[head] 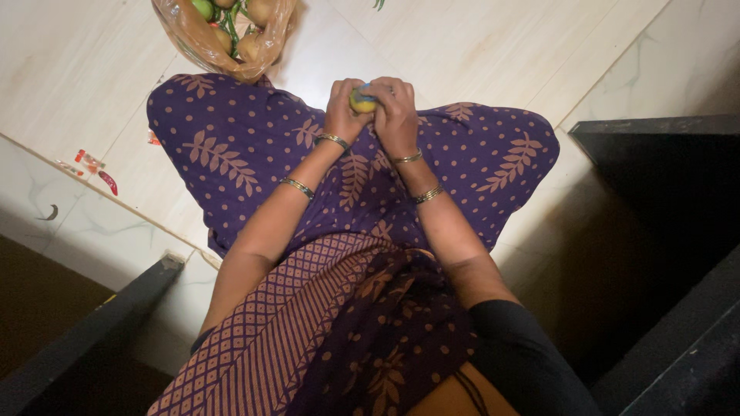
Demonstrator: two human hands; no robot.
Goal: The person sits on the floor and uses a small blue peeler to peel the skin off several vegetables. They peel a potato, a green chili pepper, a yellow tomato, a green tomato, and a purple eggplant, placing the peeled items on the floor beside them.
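Both hands meet over the lap. Left hand (344, 108) and right hand (395, 108) have fingers curled tight around a small yellow vegetable (361, 101), a blue tool tip (365, 86) poking just above it between the fingertips. Step looks like peeling; turning it needs a steady pinch. Beyond the fingers, a plastic bag of vegetables (223, 38) on the tiled floor (462, 46).

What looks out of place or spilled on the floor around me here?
A red chilli and small red scraps lie loose on the tiled floor, apart from the plastic bag of vegetables. Both hands hold a small yellowish item.
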